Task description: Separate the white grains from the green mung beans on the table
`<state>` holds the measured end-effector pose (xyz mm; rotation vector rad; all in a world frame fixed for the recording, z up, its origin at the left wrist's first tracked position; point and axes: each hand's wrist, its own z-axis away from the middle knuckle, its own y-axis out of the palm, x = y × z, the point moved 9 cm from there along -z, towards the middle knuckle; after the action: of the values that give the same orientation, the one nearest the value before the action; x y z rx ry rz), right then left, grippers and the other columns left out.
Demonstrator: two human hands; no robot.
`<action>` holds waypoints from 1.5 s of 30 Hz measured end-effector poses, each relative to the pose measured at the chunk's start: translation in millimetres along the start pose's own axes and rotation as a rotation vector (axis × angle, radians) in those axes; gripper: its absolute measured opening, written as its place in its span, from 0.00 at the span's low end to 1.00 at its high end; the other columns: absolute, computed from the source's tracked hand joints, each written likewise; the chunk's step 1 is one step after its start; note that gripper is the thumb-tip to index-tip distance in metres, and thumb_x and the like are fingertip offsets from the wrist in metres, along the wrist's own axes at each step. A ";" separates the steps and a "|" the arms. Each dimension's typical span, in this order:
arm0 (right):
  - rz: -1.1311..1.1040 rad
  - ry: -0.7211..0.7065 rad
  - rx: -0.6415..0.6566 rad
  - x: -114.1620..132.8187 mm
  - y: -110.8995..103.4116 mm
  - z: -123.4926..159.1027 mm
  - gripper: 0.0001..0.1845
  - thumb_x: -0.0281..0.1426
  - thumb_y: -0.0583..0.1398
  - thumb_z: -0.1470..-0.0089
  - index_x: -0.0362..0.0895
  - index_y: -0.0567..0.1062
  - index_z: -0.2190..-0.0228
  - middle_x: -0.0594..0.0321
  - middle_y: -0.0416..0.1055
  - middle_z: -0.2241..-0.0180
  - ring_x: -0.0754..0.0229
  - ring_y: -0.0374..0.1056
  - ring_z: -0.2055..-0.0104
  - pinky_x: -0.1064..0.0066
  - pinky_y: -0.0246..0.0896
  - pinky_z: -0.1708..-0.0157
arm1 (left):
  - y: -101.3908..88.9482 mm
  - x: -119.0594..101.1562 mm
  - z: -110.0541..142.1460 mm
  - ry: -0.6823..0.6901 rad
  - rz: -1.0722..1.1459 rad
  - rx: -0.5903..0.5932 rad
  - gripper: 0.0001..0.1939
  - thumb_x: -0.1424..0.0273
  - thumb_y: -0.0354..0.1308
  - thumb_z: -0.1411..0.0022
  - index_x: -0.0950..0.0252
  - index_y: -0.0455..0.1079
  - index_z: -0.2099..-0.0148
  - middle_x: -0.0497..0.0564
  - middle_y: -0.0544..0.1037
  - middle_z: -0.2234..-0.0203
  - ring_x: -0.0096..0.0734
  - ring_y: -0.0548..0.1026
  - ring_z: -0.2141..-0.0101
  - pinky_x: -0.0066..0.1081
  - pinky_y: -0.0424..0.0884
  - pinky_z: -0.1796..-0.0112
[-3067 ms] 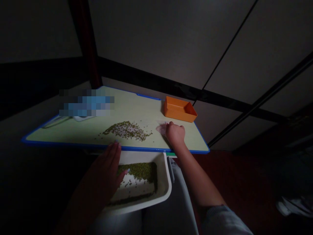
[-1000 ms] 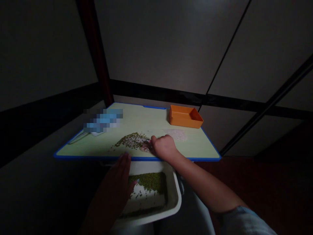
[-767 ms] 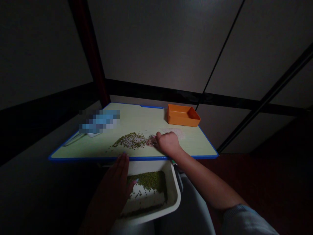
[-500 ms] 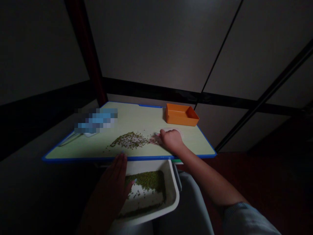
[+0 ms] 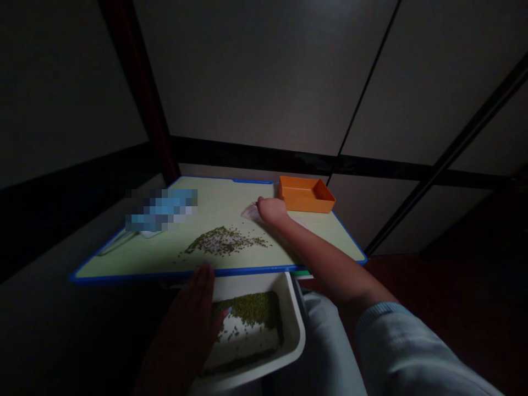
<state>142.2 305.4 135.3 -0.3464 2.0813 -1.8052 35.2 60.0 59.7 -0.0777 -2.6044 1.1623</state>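
Note:
My right hand (image 5: pixel 271 210) is closed over the tabletop, gripping a thin, see-through sheet (image 5: pixel 249 213) whose exact kind I cannot make out. Below it to the left, a loose patch of small green beans or seeds (image 5: pixel 223 240) is spread on the pale folding table (image 5: pixel 165 258). My left hand (image 5: pixel 198 302) is open, its fingers stretched toward the table's blue front edge and its thumb apart over a white tub (image 5: pixel 295 330). More of the green grains (image 5: pixel 256 309) lie in that tub, partly hidden by the left hand.
An orange open box (image 5: pixel 307 203) stands at the table's back right, close to my right hand. At the left lies a blurred-out blue item (image 5: pixel 163 209). Cabinet-like panels (image 5: pixel 256 82) rise behind the table. My knees are under the tub.
My right hand has moved away from me and a little left with the see-through sheet, from beside the grains to near the orange box. The left hand has barely moved.

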 end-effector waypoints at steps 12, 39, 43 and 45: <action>0.053 -0.266 0.022 36.0 8.0 -13.0 0.20 0.39 0.50 0.36 0.39 0.71 0.51 0.44 0.76 0.55 0.51 0.73 0.52 0.64 0.66 0.57 | 8.5 4.0 7.0 -0.019 0.032 0.054 0.42 0.54 0.47 0.38 0.75 0.39 0.31 0.67 0.62 0.37 0.48 0.63 0.38 0.42 0.67 0.45; 0.065 -0.238 -0.009 13.3 3.0 70.0 0.20 0.39 0.48 0.34 0.40 0.72 0.55 0.47 0.79 0.64 0.51 0.76 0.59 0.65 0.62 0.61 | 11.3 2.2 4.2 -0.029 0.045 0.067 0.42 0.51 0.39 0.36 0.76 0.39 0.31 0.70 0.63 0.38 0.52 0.63 0.39 0.46 0.66 0.45; 0.065 -0.191 -0.006 5.1 2.5 71.8 0.20 0.39 0.48 0.35 0.40 0.72 0.55 0.46 0.78 0.63 0.51 0.75 0.58 0.65 0.62 0.61 | 10.1 2.4 5.1 -0.024 0.043 0.066 0.42 0.49 0.39 0.36 0.76 0.39 0.31 0.70 0.62 0.37 0.51 0.62 0.38 0.45 0.65 0.44; 0.057 -0.173 -0.014 1.0 2.5 71.6 0.20 0.40 0.48 0.35 0.40 0.72 0.54 0.46 0.78 0.64 0.50 0.75 0.58 0.65 0.62 0.62 | 10.2 2.0 5.4 -0.014 0.046 0.069 0.42 0.49 0.39 0.36 0.75 0.39 0.31 0.69 0.61 0.37 0.50 0.61 0.37 0.45 0.64 0.44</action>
<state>171.9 241.0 124.4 -0.4267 1.9663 -1.6662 31.1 63.3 49.2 -0.1152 -2.5848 1.2718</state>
